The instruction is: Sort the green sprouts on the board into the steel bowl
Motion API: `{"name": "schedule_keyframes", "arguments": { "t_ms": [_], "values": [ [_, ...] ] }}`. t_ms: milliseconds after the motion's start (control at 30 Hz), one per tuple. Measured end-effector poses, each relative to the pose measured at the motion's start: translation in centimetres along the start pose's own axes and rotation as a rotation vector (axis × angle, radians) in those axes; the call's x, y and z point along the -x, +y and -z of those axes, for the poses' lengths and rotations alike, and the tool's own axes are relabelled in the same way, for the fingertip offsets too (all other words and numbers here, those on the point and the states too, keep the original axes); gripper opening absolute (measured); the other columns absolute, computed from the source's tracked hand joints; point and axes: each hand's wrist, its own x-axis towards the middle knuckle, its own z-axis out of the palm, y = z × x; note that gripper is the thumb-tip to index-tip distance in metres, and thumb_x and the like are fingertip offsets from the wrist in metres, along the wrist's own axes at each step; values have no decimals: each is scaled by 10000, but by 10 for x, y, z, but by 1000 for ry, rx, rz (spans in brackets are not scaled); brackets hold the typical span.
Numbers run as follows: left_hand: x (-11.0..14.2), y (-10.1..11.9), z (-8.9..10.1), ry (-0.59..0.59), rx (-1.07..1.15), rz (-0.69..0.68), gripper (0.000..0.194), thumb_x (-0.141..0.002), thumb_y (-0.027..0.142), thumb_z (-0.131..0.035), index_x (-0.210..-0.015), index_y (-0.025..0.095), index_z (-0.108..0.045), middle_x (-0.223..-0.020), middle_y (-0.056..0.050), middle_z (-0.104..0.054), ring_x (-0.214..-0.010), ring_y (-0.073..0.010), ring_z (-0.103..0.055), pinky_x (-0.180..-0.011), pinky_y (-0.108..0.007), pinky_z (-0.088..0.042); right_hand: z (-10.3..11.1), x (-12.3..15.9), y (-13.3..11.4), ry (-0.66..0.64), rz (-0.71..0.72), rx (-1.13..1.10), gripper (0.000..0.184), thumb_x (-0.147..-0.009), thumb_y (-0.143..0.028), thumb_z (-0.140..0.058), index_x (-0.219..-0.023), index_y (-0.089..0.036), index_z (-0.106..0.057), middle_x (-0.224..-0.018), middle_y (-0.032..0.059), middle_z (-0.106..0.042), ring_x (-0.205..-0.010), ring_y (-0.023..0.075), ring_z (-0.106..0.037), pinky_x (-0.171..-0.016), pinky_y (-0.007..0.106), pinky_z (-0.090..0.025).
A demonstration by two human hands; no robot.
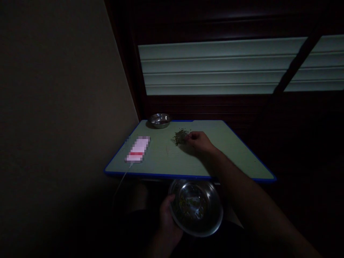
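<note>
My left hand (167,218) grips the rim of a steel bowl (197,208) held below the near edge of the table; small green bits lie inside it. My right hand (199,141) reaches across the green table (166,157) with its fingers curled at a small heap of green grains (181,136). The fingertips touch the heap's right side. Whether they pinch any grains is too dark to tell.
A second small steel bowl (160,120) stands at the table's far left corner. A phone (138,149) with a cable lies at the left side. A wall closes the left; a louvred window (215,66) is behind. The table has a blue edge.
</note>
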Motion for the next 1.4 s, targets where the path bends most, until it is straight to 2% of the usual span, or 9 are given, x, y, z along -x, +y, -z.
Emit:
{"name": "schedule_keyframes", "arguments": {
  "t_ms": [100,333,567,800,1067,1267,1400],
  "values": [
    [0,0,1,-7,0,-10,238,-747,282,-575,-739,99,-727,-714,-124,-741,-705,-255,-671,-803,-424,-499,1,-1,4,37,82,122,131,-667,-233,-597,-696,-133,-677,-622,13,-628,-564,118,-539,-545,229,-400],
    [1,-1,2,-35,-9,-5,247,-734,297,-580,-756,105,-734,-722,-120,-744,-706,-258,-672,-811,-430,-497,1,4,4,15,300,493,172,-721,-209,-551,-704,-151,-712,-687,35,-667,-643,144,-571,-633,255,-405],
    [2,0,1,-39,-19,-2,245,-741,297,-572,-742,114,-735,-701,-110,-741,-717,-256,-672,-803,-425,-500,0,8,0,-29,335,692,207,-740,-237,-534,-736,-162,-727,-746,54,-687,-670,157,-581,-626,257,-389],
    [2,-1,0,1,-22,8,228,-731,299,-581,-710,121,-722,-683,-102,-733,-709,-253,-669,-793,-420,-501,-1,8,-1,-46,335,756,230,-748,-254,-534,-792,-164,-741,-798,72,-705,-704,168,-594,-656,264,-400],
    [-1,-3,4,-16,-10,-13,206,-703,304,-618,-740,127,-717,-692,-94,-726,-727,-264,-668,-818,-448,-491,-5,10,-1,-98,399,657,206,-747,-215,-546,-802,-158,-736,-820,71,-713,-729,165,-608,-679,259,-420],
    [-1,-3,4,-26,0,-19,213,-710,294,-616,-754,110,-717,-673,-100,-716,-716,-266,-668,-809,-428,-488,-3,9,-3,-54,325,605,189,-746,-220,-552,-764,-169,-733,-757,53,-705,-667,157,-589,-638,260,-409],
    [-1,-3,4,-16,1,-12,234,-734,300,-589,-768,112,-723,-716,-114,-735,-792,-288,-676,-830,-443,-486,-4,10,-3,-65,302,616,184,-732,-223,-557,-712,-158,-728,-680,55,-682,-605,157,-564,-597,268,-387]
  ]
}}
